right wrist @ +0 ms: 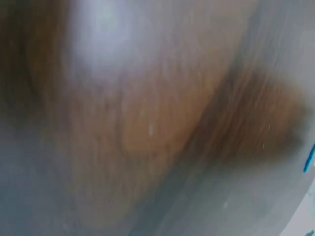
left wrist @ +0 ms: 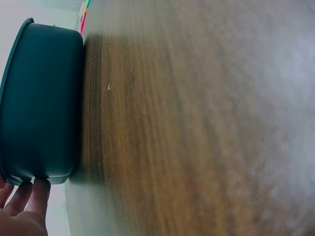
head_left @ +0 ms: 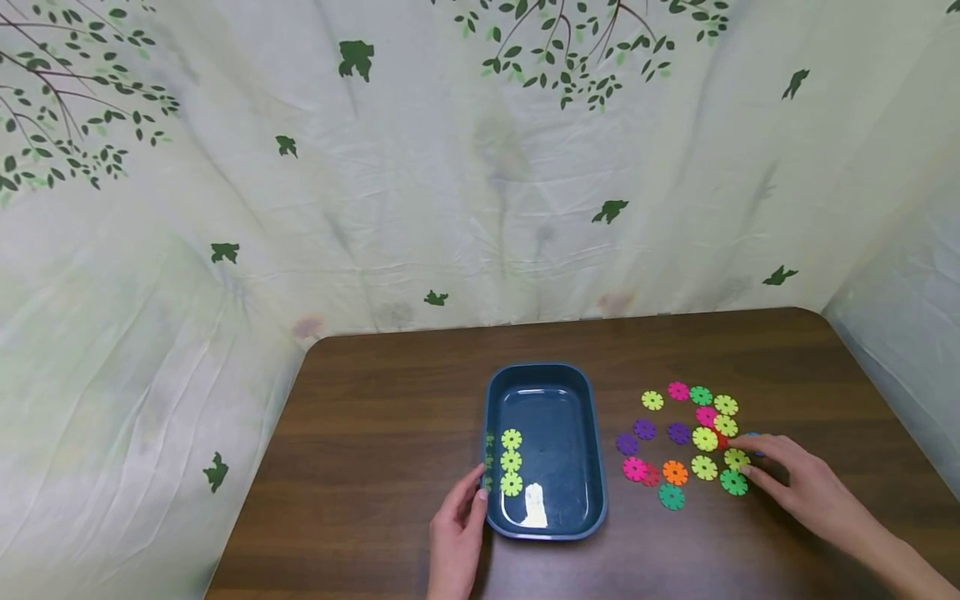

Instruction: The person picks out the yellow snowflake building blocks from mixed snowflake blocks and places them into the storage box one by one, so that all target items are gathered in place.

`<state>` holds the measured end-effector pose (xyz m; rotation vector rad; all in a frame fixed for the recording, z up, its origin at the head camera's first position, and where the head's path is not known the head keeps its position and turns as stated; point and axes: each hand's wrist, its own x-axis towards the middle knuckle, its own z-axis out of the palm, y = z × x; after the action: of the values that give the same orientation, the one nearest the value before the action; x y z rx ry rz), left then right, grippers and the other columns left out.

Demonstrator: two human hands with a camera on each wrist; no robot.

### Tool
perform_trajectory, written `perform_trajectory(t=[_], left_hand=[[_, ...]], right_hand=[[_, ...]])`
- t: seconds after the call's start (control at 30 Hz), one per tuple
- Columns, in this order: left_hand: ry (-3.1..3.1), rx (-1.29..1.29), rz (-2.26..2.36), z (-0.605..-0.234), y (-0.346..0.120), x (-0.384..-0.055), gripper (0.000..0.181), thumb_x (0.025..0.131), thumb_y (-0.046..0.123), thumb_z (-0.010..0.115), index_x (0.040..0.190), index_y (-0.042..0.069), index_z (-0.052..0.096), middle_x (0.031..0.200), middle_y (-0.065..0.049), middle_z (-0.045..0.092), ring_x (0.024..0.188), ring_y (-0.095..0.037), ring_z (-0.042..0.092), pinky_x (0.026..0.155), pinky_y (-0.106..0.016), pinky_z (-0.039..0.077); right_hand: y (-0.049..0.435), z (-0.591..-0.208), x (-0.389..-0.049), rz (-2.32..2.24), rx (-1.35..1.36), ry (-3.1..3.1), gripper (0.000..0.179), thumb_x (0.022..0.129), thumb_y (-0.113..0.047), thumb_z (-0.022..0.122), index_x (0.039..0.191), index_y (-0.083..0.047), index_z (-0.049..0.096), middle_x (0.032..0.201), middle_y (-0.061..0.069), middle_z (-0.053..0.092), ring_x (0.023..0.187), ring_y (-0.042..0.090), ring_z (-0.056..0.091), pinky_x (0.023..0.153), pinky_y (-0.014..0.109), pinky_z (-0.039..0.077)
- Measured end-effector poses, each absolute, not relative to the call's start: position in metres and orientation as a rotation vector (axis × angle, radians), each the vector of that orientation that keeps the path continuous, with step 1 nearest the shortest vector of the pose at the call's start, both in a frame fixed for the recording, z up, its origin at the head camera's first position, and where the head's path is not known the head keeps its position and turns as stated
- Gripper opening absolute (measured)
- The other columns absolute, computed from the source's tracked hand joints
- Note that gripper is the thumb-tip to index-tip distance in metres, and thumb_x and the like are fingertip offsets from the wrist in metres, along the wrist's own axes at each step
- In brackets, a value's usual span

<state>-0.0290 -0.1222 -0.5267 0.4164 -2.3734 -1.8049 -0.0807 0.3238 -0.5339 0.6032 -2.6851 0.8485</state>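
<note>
My left hand (head_left: 456, 533) holds the left rim of a dark blue tray (head_left: 561, 533); in the left wrist view its fingers (left wrist: 35, 201) rest against the tray's outer wall. Three yellow-green flower-shaped discs (head_left: 511, 461) lie in a column inside the tray, on its left side. On the right, my right hand (head_left: 806, 483) reaches over the loose discs, index finger and thumb apart. Between and just left of their tips lies a yellow-green disc (head_left: 737, 459). The index fingertip is close to a red disc (head_left: 722, 442), and a green disc (head_left: 733, 482) lies below the thumb.
Several more flower discs in pink, purple, orange (head_left: 675, 473), green and yellow-green are spread right of the tray on the brown wooden table (head_left: 390, 417). A blue disc (head_left: 753, 435) is partly hidden by the right hand. Behind hangs a leaf-patterned pale cloth (head_left: 450, 208).
</note>
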Motion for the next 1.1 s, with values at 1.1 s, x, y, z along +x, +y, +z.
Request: perform_trajectory(t=[1.1], left_hand=[[-2.357,0.424,-1.814,-0.526,-0.122,-0.028,0.032,0.096,0.008,0.063,0.126,0.02,0.067,0.129,-0.005,0.063,0.118,-0.023,0.06,0.099,-0.037,0.048]], right_hand=[[0.33,-0.538,-0.093,1.056,0.533,-2.878,0.047,0.077,0.003,0.079,0.118,-0.016,0.066,0.102,-0.004,0.059,0.08,0.004,0.048,0.056,0.022,0.044]])
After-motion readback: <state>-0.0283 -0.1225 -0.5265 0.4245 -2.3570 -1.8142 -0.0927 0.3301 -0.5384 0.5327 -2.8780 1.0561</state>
